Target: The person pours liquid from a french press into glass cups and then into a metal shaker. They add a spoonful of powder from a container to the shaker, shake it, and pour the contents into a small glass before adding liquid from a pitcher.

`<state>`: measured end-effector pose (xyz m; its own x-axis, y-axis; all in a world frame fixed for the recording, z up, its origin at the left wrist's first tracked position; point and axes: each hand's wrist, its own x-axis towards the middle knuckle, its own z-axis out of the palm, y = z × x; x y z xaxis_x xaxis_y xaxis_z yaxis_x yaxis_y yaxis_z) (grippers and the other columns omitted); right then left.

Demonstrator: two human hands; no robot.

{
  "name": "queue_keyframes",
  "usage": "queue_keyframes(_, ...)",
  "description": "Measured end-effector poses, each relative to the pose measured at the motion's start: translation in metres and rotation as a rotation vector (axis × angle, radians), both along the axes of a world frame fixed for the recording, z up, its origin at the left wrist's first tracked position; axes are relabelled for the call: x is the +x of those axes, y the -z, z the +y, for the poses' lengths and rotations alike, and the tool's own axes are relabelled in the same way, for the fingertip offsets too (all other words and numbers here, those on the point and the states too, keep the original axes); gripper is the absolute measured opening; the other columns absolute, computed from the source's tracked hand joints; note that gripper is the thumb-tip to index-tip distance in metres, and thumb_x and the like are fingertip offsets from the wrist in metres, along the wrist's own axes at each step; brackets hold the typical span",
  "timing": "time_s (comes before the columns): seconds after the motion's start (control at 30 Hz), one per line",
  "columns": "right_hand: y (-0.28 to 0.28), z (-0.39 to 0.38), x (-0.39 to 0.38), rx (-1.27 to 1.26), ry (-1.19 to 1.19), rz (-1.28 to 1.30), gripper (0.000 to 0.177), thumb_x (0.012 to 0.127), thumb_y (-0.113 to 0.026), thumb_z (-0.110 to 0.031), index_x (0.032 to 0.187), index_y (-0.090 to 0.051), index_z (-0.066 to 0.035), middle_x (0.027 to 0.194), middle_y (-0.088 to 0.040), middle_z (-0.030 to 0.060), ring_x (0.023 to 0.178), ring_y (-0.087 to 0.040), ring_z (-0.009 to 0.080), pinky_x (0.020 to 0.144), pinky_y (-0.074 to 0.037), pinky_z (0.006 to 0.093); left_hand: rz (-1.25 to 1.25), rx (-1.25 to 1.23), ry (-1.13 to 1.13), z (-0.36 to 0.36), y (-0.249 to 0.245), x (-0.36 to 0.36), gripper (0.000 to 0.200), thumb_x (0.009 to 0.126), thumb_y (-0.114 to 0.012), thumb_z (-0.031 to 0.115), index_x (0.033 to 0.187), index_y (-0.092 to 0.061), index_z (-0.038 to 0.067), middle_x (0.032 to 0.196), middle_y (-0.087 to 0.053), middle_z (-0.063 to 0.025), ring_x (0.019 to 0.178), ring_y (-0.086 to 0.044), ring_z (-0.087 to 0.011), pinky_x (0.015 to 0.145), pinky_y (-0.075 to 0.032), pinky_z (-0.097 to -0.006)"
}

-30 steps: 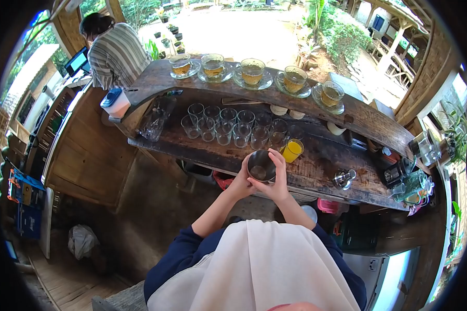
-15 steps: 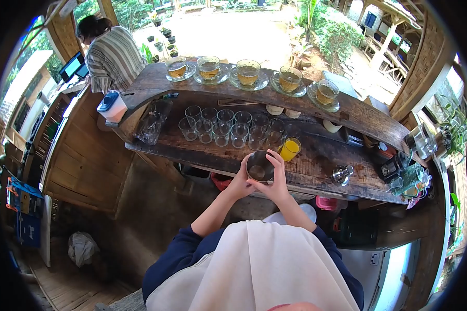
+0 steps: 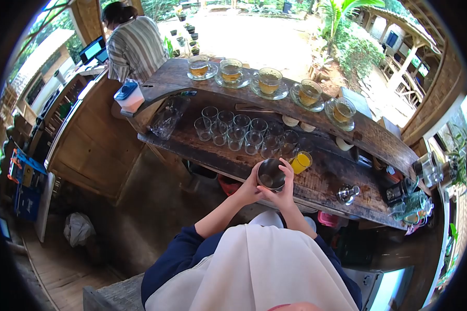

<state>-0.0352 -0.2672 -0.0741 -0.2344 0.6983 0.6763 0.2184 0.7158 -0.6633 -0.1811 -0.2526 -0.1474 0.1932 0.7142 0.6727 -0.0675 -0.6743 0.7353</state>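
Observation:
Between my two hands is a dark metal cup point(image 3: 271, 175), its open mouth turned up toward me and its inside dark. My left hand point(image 3: 250, 189) wraps the cup's left side, while my right hand point(image 3: 285, 193) grips it from the right with fingers over the rim. Just past my right fingers, a glass of orange-yellow drink point(image 3: 301, 163) stands on the wooden counter point(image 3: 321, 181). Several clear, upturned-looking glasses point(image 3: 236, 138) are grouped on the counter beyond my left hand.
Several glass cups of amber drink on saucers point(image 3: 269, 82) line the raised wooden shelf point(image 3: 163, 78). A blue-lidded container point(image 3: 129, 97) sits at its left end. A small metal pot point(image 3: 348, 194) and glass jars point(image 3: 415, 205) stand to the right. Another person point(image 3: 136, 49) faces a screen at far left.
My view has swung slightly, so the counter and shelf appear shifted right. Both hands still hold the metal cup, which now appears a little closer to the glass of orange-yellow drink.

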Motion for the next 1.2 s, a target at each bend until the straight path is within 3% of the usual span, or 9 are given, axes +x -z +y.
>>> queue_keyframes(0.07, 0.002, 0.004, 0.001, -0.009, -0.018, 0.009, 0.086, 0.056, -0.088, -0.019, 0.126, -0.037, -0.011, 0.134, -0.039, 0.0216, 0.123, -0.041, 0.0360, 0.101, -0.034, 0.0452, -0.027, -0.003, 0.050, -0.006, -0.012, 0.000, 0.093, 0.078, -0.073, 0.035, 0.144, -0.013, 0.010, 0.139, -0.031, -0.0146, 0.126, -0.039, -0.0251, 0.101, -0.037, -0.0379)
queue_keyframes(0.13, 0.001, 0.007, 0.001, -0.006, -0.029, 0.024, 0.085, 0.057, -0.087, -0.017, 0.126, -0.037, -0.012, 0.134, -0.038, 0.0221, 0.124, -0.040, 0.0365, 0.102, -0.034, 0.0453, -0.010, -0.275, 0.016, -0.021, -0.034, 0.003, 0.086, 0.071, -0.069, 0.001, 0.140, -0.019, 0.006, 0.137, -0.035, -0.0132, 0.129, -0.037, -0.0234, 0.107, -0.030, -0.0355)
queue_keyframes(0.17, 0.001, 0.008, 0.001, -0.008, -0.032, 0.027, 0.085, 0.057, -0.087, -0.017, 0.126, -0.037, -0.012, 0.134, -0.038, 0.0221, 0.124, -0.040, 0.0365, 0.102, -0.034, 0.0453, -0.007, -0.277, 0.012, -0.022, -0.033, 0.003, 0.086, 0.071, -0.069, 0.001, 0.140, -0.019, 0.006, 0.137, -0.035, -0.0132, 0.129, -0.037, -0.0234, 0.107, -0.030, -0.0355)
queue_keyframes(0.63, 0.002, 0.021, 0.007, -0.049, -0.148, 0.067, 0.076, 0.057, -0.088, -0.016, 0.117, -0.040, -0.015, 0.131, -0.038, 0.0242, 0.120, -0.044, 0.0364, 0.098, -0.038, 0.0440, -0.114, -0.226, -0.024, -0.012, -0.009, 0.013, 0.094, 0.069, -0.078, 0.021, 0.141, -0.019, 0.006, 0.138, -0.035, -0.0144, 0.130, -0.037, -0.0253, 0.106, -0.031, -0.0390)
queue_keyframes(0.9, 0.003, 0.027, 0.012, -0.090, -0.254, 0.098, 0.065, 0.061, -0.088, -0.020, 0.104, -0.040, -0.014, 0.133, -0.036, 0.0261, 0.124, -0.039, 0.0411, 0.100, -0.035, 0.0468, -0.204, -0.209, -0.088, -0.010, 0.005, 0.019, 0.096, 0.065, -0.081, 0.027, 0.139, -0.023, 0.008, 0.137, -0.038, -0.0144, 0.126, -0.042, -0.0272, 0.104, -0.035, -0.0411)
queue_keyframes(1.2, -0.001, 0.028, 0.017, -0.014, -0.268, 0.062, 0.060, 0.062, -0.087, -0.020, 0.096, -0.038, -0.012, 0.132, -0.036, 0.0251, 0.122, -0.040, 0.0406, 0.099, -0.036, 0.0455, -0.361, -0.256, 0.002, -0.010, 0.019, 0.021, 0.100, 0.062, -0.084, 0.036, 0.138, -0.027, 0.009, 0.136, -0.041, -0.0130, 0.124, -0.045, -0.0258, 0.104, -0.037, -0.0406)
